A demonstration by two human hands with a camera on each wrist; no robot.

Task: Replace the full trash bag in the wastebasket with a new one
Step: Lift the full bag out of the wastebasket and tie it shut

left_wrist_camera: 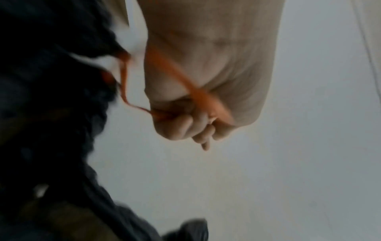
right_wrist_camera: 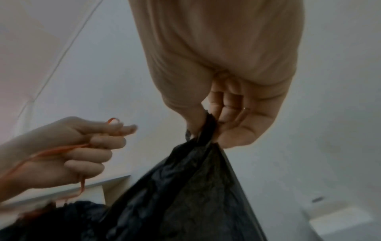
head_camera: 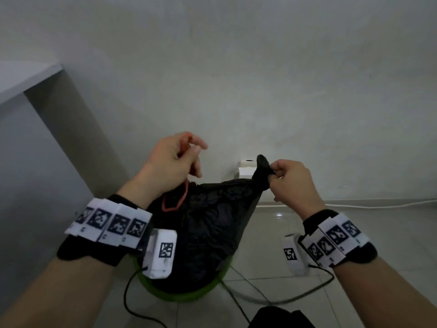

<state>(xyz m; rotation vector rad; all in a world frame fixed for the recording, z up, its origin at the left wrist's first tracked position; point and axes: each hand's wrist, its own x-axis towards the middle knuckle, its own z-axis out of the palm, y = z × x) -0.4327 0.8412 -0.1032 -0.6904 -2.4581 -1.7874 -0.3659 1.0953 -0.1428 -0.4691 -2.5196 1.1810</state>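
A full black trash bag sits in a green wastebasket on the floor. My left hand is above the bag's left side, fingers curled round the orange drawstring, which runs down to the bag's rim. The left wrist view shows the same drawstring crossing my palm into my curled fingers. My right hand pinches a gathered corner of the bag and holds it up taut. In the right wrist view the black plastic is squeezed between thumb and fingers, with the left hand beside it.
A grey-white cabinet or desk side stands at the left against the wall. A white box sits at the wall behind the bag. Cables trail on the tiled floor near the basket. A dark object lies at the bottom edge.
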